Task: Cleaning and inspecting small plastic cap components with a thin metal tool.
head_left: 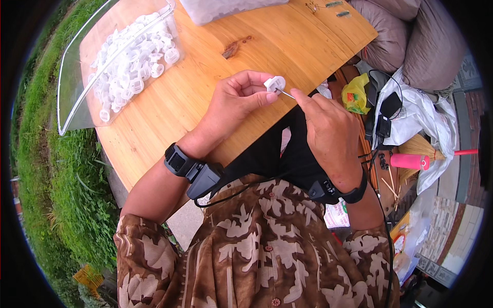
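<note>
Small white round plastic fitting [274,83] pinched in left hand [233,102] above wooden tabletop [215,66]; thin metal pin [285,93] gripped by right hand [328,128], tip at fitting. Best kept steady, pin aligned squarely, pressed gently.

A clear plastic bag [123,61] full of small white plastic parts lay at the far left corner of the wooden table [257,41], hanging past its left edge. A second clear bag [226,7] of white pieces sat at the table's far edge. Off the right edge, on the ground, a crumpled yellow packet [355,94] with a red and green patch lay beside white plastic bags [426,115]. Nearer the person, below the table's near right corner, a white printed packet [337,214] showed.
</note>
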A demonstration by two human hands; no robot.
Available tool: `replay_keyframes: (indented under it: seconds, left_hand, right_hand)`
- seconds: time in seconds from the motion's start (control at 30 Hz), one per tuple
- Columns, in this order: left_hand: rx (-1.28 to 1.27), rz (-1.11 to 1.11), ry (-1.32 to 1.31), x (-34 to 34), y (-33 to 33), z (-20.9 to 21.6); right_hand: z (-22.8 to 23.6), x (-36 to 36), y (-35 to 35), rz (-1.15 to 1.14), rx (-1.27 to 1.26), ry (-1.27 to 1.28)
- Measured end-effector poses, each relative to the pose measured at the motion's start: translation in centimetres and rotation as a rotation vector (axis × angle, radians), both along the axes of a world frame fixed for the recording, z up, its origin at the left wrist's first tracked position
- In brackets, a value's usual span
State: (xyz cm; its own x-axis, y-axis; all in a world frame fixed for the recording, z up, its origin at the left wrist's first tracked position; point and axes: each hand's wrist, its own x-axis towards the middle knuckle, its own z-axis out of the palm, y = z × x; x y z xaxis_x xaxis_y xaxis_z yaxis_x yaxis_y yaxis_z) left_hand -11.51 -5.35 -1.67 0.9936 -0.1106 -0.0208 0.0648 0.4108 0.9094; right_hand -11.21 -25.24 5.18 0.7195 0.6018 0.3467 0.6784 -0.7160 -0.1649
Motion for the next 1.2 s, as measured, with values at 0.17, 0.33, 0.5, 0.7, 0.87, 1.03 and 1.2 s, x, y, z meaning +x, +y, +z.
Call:
replay_keyframes:
  seconds: [0.17, 0.33, 0.5, 0.7, 0.87, 1.03, 1.2]
  left_hand:
    - [0.005, 0.005, -0.015, 0.0, 0.0, -0.3]
    - [0.001, 0.010, -0.036, 0.0, 0.0, -0.4]
    - [0.114, 0.012, -0.110, -0.2, -0.5, -0.4]
    - [0.069, 0.022, -0.047, 0.0, 0.4, 0.3]
    - [0.052, 0.045, -0.010, 0.2, 0.2, 0.0]
    - [0.046, 0.046, -0.025, 0.1, 0.2, 0.1]
    - [0.058, 0.048, -0.089, 0.2, 0.0, -0.1]
  right_hand:
    - [-0.4, 0.1, 0.1, -0.002, 0.004, -0.012]
    - [-0.5, -0.1, 0.3, -0.016, -0.007, -0.009]
    - [0.0, -0.2, 0.9, -0.028, -0.063, 0.043]
    - [0.2, 0.4, -0.2, 0.032, 0.056, 0.111]
    - [-0.9, 0.4, -0.6, -0.017, 0.266, 0.232]
    - [-0.8, -0.2, 0.4, -0.034, 0.324, 0.472]
    - [-1.9, 0.0, 0.8, -0.005, 0.313, 0.365]
